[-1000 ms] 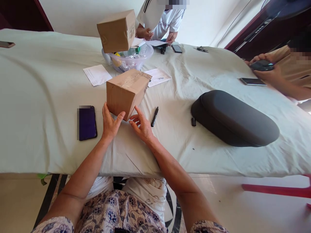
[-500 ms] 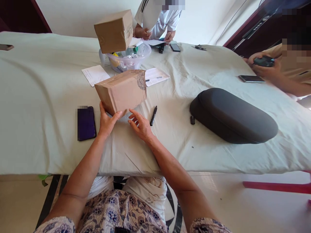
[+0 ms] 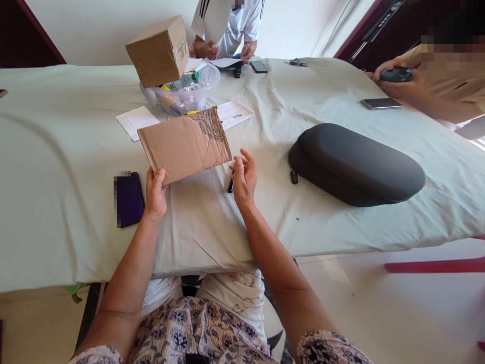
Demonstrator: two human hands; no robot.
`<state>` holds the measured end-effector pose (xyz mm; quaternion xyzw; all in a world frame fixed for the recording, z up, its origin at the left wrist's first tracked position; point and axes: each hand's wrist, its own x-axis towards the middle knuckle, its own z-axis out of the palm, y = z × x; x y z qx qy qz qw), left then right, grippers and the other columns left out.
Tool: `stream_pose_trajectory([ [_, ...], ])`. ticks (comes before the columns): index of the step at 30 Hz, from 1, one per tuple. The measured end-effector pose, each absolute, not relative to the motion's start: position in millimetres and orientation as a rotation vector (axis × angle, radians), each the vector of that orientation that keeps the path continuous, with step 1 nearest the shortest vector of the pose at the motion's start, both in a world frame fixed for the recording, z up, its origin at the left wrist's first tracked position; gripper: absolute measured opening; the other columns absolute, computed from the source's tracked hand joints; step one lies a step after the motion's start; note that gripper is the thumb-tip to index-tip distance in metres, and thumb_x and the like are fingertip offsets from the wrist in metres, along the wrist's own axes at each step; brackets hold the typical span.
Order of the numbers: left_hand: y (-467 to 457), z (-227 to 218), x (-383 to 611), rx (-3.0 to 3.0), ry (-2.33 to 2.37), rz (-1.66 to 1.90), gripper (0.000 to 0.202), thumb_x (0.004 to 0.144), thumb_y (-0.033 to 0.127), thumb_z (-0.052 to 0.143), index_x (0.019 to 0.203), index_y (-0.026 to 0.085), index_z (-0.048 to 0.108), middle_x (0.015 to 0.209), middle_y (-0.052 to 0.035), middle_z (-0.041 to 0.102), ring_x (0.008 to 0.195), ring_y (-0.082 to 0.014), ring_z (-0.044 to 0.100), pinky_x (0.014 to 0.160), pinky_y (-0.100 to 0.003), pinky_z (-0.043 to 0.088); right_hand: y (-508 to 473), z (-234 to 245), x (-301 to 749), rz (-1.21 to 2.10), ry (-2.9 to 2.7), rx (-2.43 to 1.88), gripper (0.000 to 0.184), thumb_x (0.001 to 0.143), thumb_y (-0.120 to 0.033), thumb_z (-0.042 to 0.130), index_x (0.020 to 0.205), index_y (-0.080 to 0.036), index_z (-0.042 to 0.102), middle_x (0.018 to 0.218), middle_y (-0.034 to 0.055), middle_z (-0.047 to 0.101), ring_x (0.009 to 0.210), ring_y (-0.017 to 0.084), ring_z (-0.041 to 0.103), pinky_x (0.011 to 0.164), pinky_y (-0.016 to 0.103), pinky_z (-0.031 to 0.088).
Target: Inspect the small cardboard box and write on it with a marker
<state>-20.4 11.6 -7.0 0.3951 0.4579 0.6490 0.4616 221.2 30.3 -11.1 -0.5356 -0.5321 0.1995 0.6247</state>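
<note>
My left hand [image 3: 156, 196] is closed on the lower left corner of a brown cardboard box [image 3: 182, 149], thumb on the near face. The box is tilted, with one broad face turned toward me and dark scribble-like marks near its right end. My right hand [image 3: 245, 179] is open beside the box's lower right corner, palm turned inward and fingers apart, holding nothing. Partly hidden behind that hand lies a black marker [image 3: 231, 184] on the cloth. A dark phone [image 3: 130, 199] lies left of my left hand.
A second cardboard box [image 3: 155, 55] rests on a clear plastic basin [image 3: 185, 101] of mixed items. Papers [image 3: 137, 122] lie near it. At right are a dark grey case [image 3: 356, 164] and a phone [image 3: 381, 103]. One person [image 3: 227, 35] holds paper; another's hands [image 3: 405, 81] hold a dark device.
The box has turned so a broad face now points toward me. My left hand has closed on its corner; my right hand has moved right and up, toward its right end. The view has shifted slightly.
</note>
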Motion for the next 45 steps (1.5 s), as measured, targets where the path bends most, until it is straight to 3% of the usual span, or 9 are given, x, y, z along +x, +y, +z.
stream_pose_trajectory([
  [3,10,-4,-19,0.979,1.104,1.554,0.055,0.078,0.064,0.07,0.123,0.033,0.061,0.135,-0.006,0.066,0.123,-0.0281,0.064,0.079,-0.034,0.057,33,-15,219,0.626,-1.241,-1.198,0.058,0.098,-0.065,0.039,0.144,-0.033,0.051,0.115,0.0072,0.067,0.089,0.017,0.069,0.06,0.025,0.056],
  [7,5,3,-14,1.055,1.096,1.504,0.064,0.078,0.069,0.069,0.129,0.033,0.056,0.141,-0.008,0.061,0.129,-0.0296,0.06,0.085,-0.037,0.058,33,-16,212,0.675,-1.175,-1.169,0.063,0.092,-0.065,0.053,0.144,-0.029,0.052,0.098,0.0038,0.067,0.084,0.017,0.068,0.063,0.027,0.059],
  [11,-1,6,-4,1.271,1.11,1.472,0.075,0.076,0.064,0.076,0.138,0.03,0.051,0.149,-0.0116,0.055,0.141,-0.0303,0.051,0.11,-0.045,0.05,29,-15,207,0.586,-1.178,-1.191,0.083,0.082,-0.065,0.069,0.152,-0.031,0.04,0.127,0.0093,0.06,0.088,0.016,0.065,0.07,0.03,0.062],
  [15,-3,1,5,1.32,1.165,1.457,0.081,0.069,0.054,0.087,0.136,0.027,0.052,0.147,-0.0143,0.056,0.137,-0.0303,0.056,0.113,-0.047,0.048,22,-17,200,0.46,-1.314,-1.247,0.118,0.071,-0.067,0.079,0.162,-0.035,0.011,0.157,0.0172,0.035,0.101,0.022,0.063,0.067,0.033,0.061],
  [19,-5,-2,8,1.315,1.182,1.515,0.079,0.07,0.053,0.086,0.136,0.027,0.053,0.145,-0.0137,0.058,0.136,-0.0294,0.057,0.116,-0.048,0.046,17,-20,193,0.363,-1.408,-1.258,0.13,0.071,-0.067,0.08,0.162,-0.037,-0.008,0.164,0.0192,0.021,0.119,0.03,0.058,0.08,0.042,0.062],
  [24,-9,2,14,1.31,1.239,1.64,0.093,0.065,0.049,0.09,0.145,0.03,0.046,0.154,-0.0121,0.051,0.141,-0.0295,0.053,0.12,-0.049,0.043,12,-18,183,0.446,-1.386,-1.28,0.131,0.071,-0.067,0.079,0.161,-0.036,-0.01,0.165,0.0186,0.017,0.142,0.036,0.042,0.089,0.047,0.06],
  [32,-6,5,12,1.229,1.211,1.656,0.089,0.064,0.048,0.091,0.141,0.029,0.05,0.149,-0.0122,0.056,0.136,-0.0301,0.058,0.114,-0.048,0.05,11,-21,183,0.433,-1.359,-1.293,0.116,0.078,-0.062,0.076,0.162,-0.039,0.0,0.163,0.017,0.027,0.109,0.025,0.062,0.08,0.04,0.061],
  [40,1,8,-3,1.075,1.163,1.632,0.078,0.058,0.045,0.094,0.127,0.025,0.061,0.134,-0.0097,0.067,0.128,-0.029,0.063,0.112,-0.048,0.051,22,-15,201,0.582,-1.276,-1.15,0.065,0.088,-0.058,0.066,0.144,-0.033,0.045,0.125,0.0066,0.064,0.078,0.013,0.063,0.075,0.032,0.057],
  [45,9,8,-19,1.088,1.109,1.668,0.077,0.054,0.041,0.094,0.123,0.026,0.064,0.127,-0.0066,0.07,0.125,-0.0283,0.064,0.109,-0.045,0.052,20,-2,209,0.612,-1.286,-1.11,0.046,0.09,-0.063,0.058,0.117,-0.027,0.064,0.097,0.0029,0.07,0.078,0.015,0.063,0.073,0.031,0.054],
])
